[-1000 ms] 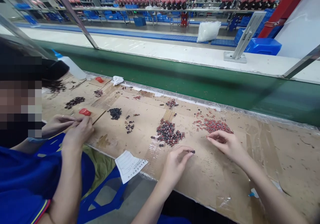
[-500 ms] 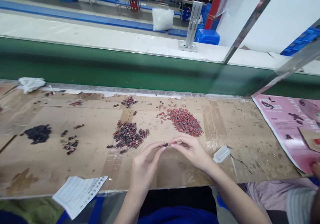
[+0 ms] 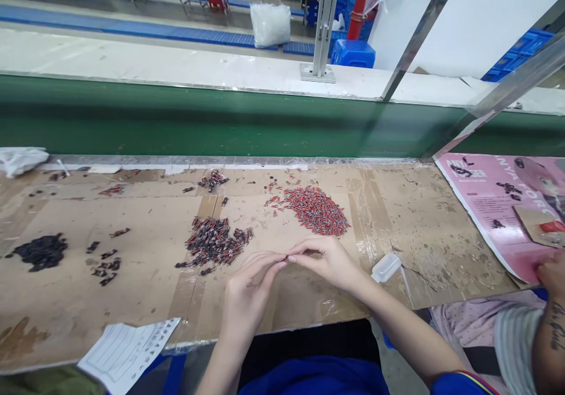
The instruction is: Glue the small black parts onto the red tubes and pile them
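Observation:
My left hand [image 3: 249, 286] and my right hand [image 3: 326, 261] meet fingertip to fingertip over the cardboard-covered bench [image 3: 397, 236]. Both are pinched on one small dark part [image 3: 286, 258] held between them. Just beyond my right hand lies a heap of small red parts [image 3: 315, 208]. A heap of dark red-and-black parts [image 3: 216, 242] lies just beyond my left hand.
A small clear plastic box [image 3: 385, 266] sits right of my right hand. A black heap [image 3: 40, 251] and scattered bits lie far left, a printed paper [image 3: 126, 354] hangs off the front edge. A pink sheet [image 3: 489, 206] and another person's hand [image 3: 551, 274] are at the right. A green conveyor [image 3: 220, 121] runs behind.
The view has swung right, away from the person on the left. My hands came together from apart and now pinch the small part between them.

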Available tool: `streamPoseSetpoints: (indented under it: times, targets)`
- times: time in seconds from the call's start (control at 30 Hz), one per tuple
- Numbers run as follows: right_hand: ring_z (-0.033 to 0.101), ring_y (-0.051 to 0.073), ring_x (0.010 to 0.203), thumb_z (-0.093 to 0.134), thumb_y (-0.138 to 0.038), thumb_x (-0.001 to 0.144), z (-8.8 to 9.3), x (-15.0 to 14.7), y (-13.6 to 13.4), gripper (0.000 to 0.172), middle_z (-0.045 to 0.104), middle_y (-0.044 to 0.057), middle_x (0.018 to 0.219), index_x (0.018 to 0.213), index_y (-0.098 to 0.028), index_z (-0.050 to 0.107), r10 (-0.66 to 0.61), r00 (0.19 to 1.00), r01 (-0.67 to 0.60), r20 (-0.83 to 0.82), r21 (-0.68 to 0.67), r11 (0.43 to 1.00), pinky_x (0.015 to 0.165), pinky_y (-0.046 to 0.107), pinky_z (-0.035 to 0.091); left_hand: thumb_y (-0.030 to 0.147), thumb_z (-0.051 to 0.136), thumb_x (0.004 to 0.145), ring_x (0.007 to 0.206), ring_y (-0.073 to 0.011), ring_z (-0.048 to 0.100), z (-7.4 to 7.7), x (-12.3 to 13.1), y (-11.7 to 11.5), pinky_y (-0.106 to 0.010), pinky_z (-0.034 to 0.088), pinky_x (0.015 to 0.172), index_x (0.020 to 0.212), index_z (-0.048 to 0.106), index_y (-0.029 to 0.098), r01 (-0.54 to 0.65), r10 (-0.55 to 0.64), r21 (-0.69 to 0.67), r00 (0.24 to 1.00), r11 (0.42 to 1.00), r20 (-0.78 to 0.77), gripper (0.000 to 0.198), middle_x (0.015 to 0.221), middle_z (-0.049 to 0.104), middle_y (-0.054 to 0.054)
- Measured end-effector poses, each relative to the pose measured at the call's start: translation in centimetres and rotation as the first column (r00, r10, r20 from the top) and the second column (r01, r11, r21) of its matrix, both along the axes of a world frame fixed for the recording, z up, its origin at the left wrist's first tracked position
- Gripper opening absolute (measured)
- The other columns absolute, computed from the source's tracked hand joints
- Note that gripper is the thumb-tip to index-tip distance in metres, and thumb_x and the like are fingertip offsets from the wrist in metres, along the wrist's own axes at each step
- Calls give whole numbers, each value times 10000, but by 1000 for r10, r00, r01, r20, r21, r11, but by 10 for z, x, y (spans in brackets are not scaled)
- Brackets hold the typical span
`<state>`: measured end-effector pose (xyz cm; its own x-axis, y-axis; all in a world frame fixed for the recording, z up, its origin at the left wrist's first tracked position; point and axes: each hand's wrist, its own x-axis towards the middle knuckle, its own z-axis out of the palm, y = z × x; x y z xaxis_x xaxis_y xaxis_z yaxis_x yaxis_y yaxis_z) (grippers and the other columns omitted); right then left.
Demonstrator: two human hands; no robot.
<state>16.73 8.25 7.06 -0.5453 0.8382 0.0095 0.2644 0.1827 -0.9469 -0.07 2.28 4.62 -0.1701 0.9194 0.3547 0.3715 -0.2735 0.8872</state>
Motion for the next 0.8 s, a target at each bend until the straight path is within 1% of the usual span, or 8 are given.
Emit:
streamPoseSetpoints:
  times: [0.07, 0.17, 0.33, 0.43, 0.53, 0.63, 0.73, 0.8]
  targets:
    - [692, 164, 775, 666, -228, 877, 0, 2, 0, 108, 755, 32, 822, 867, -182, 762, 9, 1000, -9, 17, 32, 999, 719, 264, 532, 246, 659, 826, 775, -164, 710, 0, 0, 0, -267, 588, 726, 842, 747, 251, 19, -18, -24, 1000, 1000, 16, 90, 820, 758, -13]
    - [687, 167, 800, 643, -211, 900, 0, 6, -2, 122, 754, 47, 836, 884, -171, 757, 16, 999, -23, 47, 141, 990, 746, 274, 525, 256, 656, 823, 797, -170, 716, 0, 1, -1, -272, 590, 747, 869, 748, 252, 42, -40, -63, 999, 997, 29, 103, 845, 763, -19]
    - [679, 171, 811, 597, -214, 935, 1, 10, -8, 165, 738, 80, 861, 939, -143, 746, -10, 998, -11, 62, 316, 949, 755, 283, 533, 280, 647, 824, 848, -179, 718, 3, 5, -5, -282, 583, 802, 890, 739, 231, 40, -34, -134, 998, 990, 49, 123, 890, 763, -35]
    - [672, 174, 810, 585, -226, 943, 1, 10, -12, 181, 729, 88, 859, 943, -137, 743, -32, 998, 13, 48, 366, 931, 759, 292, 536, 309, 643, 820, 866, -182, 714, 4, 7, -8, -286, 578, 821, 896, 732, 219, 27, -18, -183, 998, 983, 53, 147, 903, 758, -44]
    - [671, 178, 827, 567, -248, 956, -1, 9, -15, 209, 730, 96, 870, 957, -138, 744, -24, 1000, 23, -2, 374, 927, 769, 302, 537, 335, 647, 809, 873, -184, 708, 5, 9, -11, -283, 573, 828, 886, 726, 206, 12, 12, -242, 995, 970, 96, 169, 903, 750, -52]
    - [678, 174, 830, 601, -310, 936, -1, 9, -15, 217, 741, 86, 877, 933, -160, 758, -13, 996, 36, -88, 264, 964, 768, 301, 538, 354, 672, 778, 857, -186, 708, 6, 12, -13, -272, 571, 819, 858, 721, 192, 15, 47, -293, 977, 956, 206, 187, 871, 747, -57]
    - [691, 175, 794, 697, -441, 841, -1, 10, -12, 272, 750, 65, 850, 870, -182, 773, -29, 986, 26, -164, -23, 999, 734, 298, 546, 370, 708, 740, 834, -192, 714, 12, 13, -12, -265, 575, 799, 812, 719, 185, 79, 44, -344, 940, 936, 338, 199, 826, 748, -59]
    - [701, 182, 776, 741, -528, 758, -1, 11, -11, 366, 752, 64, 845, 859, -177, 774, -38, 977, -8, -209, -217, 976, 715, 300, 557, 384, 733, 713, 813, -200, 719, 16, 13, -11, -271, 581, 784, 786, 718, 181, 152, 22, -374, 907, 915, 421, 216, 792, 748, -62]
